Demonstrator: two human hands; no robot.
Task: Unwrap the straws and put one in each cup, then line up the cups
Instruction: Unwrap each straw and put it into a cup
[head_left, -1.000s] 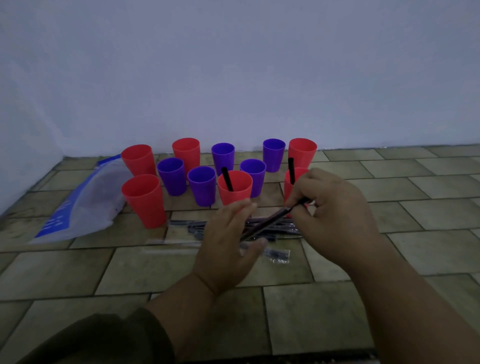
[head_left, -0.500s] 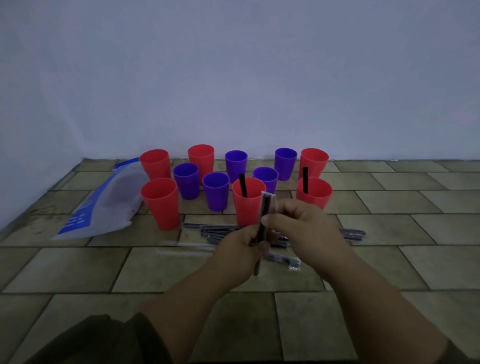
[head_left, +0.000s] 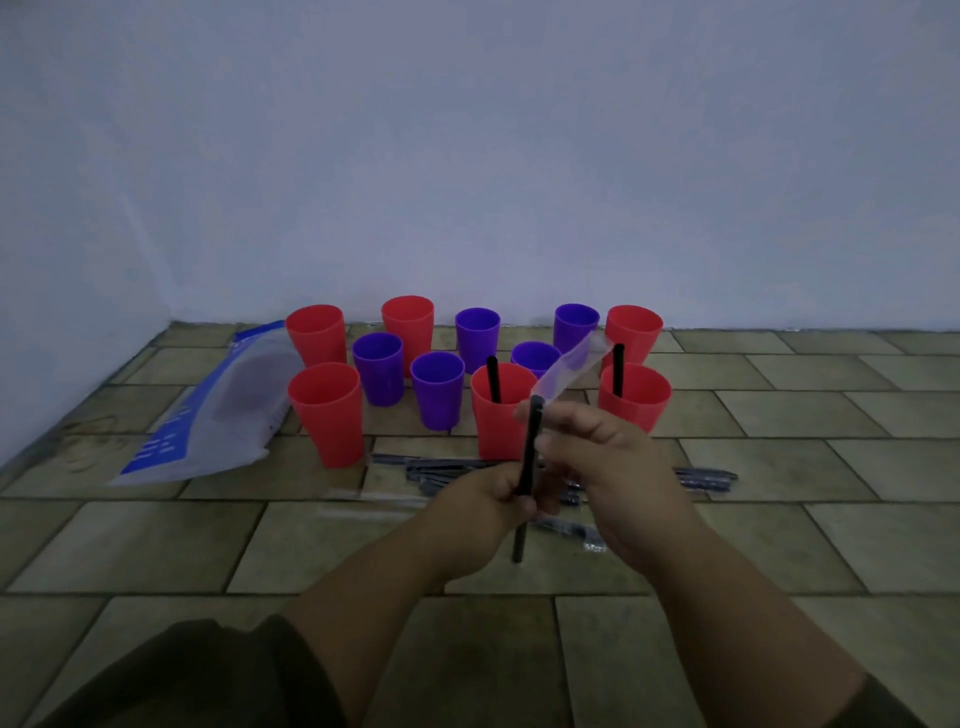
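My left hand (head_left: 485, 506) grips a black straw (head_left: 529, 457) upright near its lower half. My right hand (head_left: 608, 462) pinches the clear wrapper (head_left: 569, 370), which is pulled up and to the right off the straw's top. Behind my hands, several red and purple cups stand on the tiled floor. Two red cups hold black straws: one in the middle (head_left: 496, 415) and one at the right (head_left: 635, 397). A pile of wrapped straws (head_left: 447, 470) lies on the floor under my hands.
A white and blue plastic bag (head_left: 218, 410) lies at the left beside the cups. Empty clear wrappers (head_left: 374, 499) lie on the tiles left of my hands. A pale wall stands close behind the cups and along the left.
I lifted one wrapped straw from the pile and turned it upright. My right hand has pulled the wrapper up and away, baring the straw's top.
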